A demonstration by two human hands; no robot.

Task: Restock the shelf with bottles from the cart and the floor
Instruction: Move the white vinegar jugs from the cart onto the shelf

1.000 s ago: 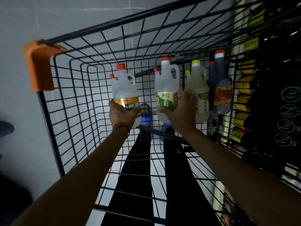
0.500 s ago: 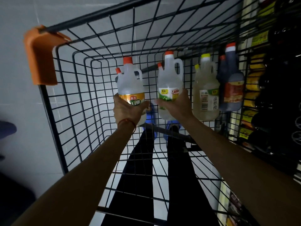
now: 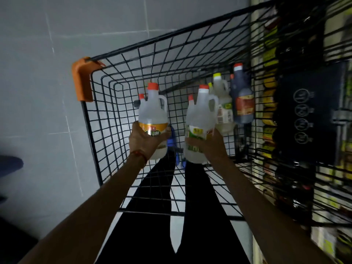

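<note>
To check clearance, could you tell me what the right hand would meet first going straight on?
Likely the cart's wire wall: the right hand, gripping the green-label bottle, points up-left into the gap beside the orange-label bottle. Depth is unclear; that bottle might brush first.

The wire cart (image 3: 114, 111) is open at the top; its mesh walls block entry from the sides. Open room lies between the left wall and the orange-labelled bottle (image 3: 152, 115) held by the left hand (image 3: 144, 141). A narrow gap separates it from the green-labelled bottle (image 3: 200, 115) held by the right hand (image 3: 207, 145). The yellow-capped bottle (image 3: 224, 109) and dark sauce bottle (image 3: 243, 103) fill the space to the right wall.
</note>
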